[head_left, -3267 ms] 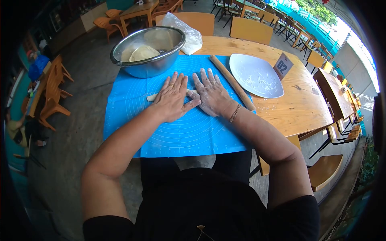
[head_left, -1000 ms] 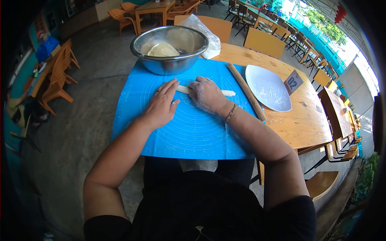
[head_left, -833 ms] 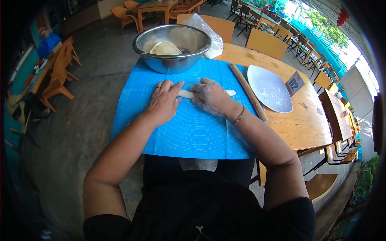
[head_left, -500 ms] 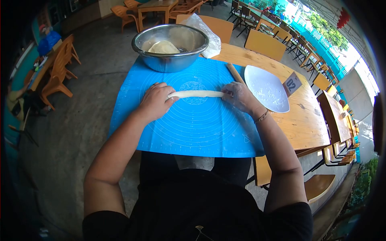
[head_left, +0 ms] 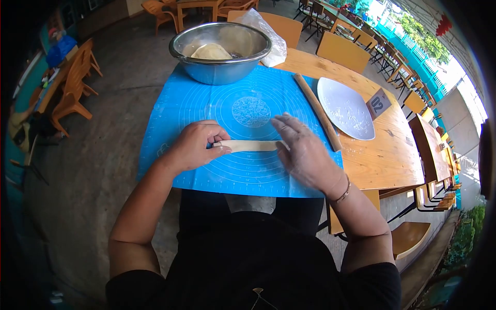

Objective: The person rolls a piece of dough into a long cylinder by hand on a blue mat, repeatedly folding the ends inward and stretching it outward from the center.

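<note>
A long pale strip of dough (head_left: 251, 145) lies across the blue pastry mat (head_left: 232, 173), near its front half. My left hand (head_left: 197, 143) has its thumb and fingers closed on the strip's left end. At the other end, my floury right hand (head_left: 306, 151) is open, its fingers stretched out and pointing up and to the left. Its palm and thumb overlap the dough's right tip, which is hidden.
A steel bowl (head_left: 217, 73) holding a rounded lump of dough (head_left: 212, 51) stands at the mat's back left, beside a plastic bag (head_left: 276, 49). To the right are a wooden rolling pin (head_left: 319, 111), a flour-dusted white plate (head_left: 349, 111) and a "02" number card (head_left: 378, 104).
The dough has come nearer to me and now looks flatter. My left hand still holds one end; my right hand has opened and moved toward me.
</note>
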{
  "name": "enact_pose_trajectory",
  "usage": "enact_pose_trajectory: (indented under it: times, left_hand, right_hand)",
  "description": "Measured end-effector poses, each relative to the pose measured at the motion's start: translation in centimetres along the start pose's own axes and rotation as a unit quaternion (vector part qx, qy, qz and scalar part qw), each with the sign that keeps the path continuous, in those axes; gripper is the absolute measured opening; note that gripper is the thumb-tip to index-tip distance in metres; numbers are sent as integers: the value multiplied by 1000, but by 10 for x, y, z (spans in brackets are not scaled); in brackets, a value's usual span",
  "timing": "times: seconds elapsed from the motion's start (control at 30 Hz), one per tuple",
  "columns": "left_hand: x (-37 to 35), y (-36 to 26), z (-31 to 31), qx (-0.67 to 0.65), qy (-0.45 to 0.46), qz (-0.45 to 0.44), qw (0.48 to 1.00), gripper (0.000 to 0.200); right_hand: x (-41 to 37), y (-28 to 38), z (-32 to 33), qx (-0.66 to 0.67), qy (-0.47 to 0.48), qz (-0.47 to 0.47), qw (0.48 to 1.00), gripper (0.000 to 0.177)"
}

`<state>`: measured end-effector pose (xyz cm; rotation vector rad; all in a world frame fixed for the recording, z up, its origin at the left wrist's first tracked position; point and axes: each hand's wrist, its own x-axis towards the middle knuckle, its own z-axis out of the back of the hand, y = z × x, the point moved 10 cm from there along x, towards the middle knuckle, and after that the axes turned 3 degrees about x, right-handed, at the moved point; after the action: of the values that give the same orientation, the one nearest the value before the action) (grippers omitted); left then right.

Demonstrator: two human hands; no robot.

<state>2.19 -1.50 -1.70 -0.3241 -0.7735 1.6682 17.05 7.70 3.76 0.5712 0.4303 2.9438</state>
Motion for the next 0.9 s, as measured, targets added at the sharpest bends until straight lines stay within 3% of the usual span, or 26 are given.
enact_pose_trajectory:
  times: [0.07, 0.1, 0.27, 0.37, 0.47, 0.53, 0.57, 0.7, 0.9]
  left_hand:
    - [-3, -5, 1, 5, -18, -14, 1000, 24]
    - [-5, -8, 3, 10, -36, -26, 999, 25]
    - [-6, -6, 3, 19, -49, -31, 998, 25]
    - [-6, -6, -1, 47, -65, -67, 995, 24]
    - [-9, -15, 2, 67, -82, -101, 989, 23]
    - [-9, -20, 2, 60, -82, -100, 990, 23]
    - [-8, -19, 4, 22, -83, -87, 992, 25]
    - [-7, -21, 6, -33, -84, -82, 993, 28]
    - [-6, -18, 4, -9, -88, -82, 993, 29]
  right_hand:
    - [0, 37, -16, 9, -3, 66, 998, 52]
    - [2, 44, -30, 13, 15, 76, 997, 61]
    - [12, 53, -67, -19, 22, 111, 993, 71]
    - [19, 43, -78, -15, 24, 96, 995, 68]
    - [28, 33, -66, 36, -6, 95, 995, 53]
    - [34, 26, -62, 60, 75, 55, 994, 36]
    - [34, 27, -55, 79, 23, 81, 993, 27]
    - [37, 16, -56, 131, 40, 67, 988, 29]
    - [42, 11, -62, 137, 52, 35, 989, 29]
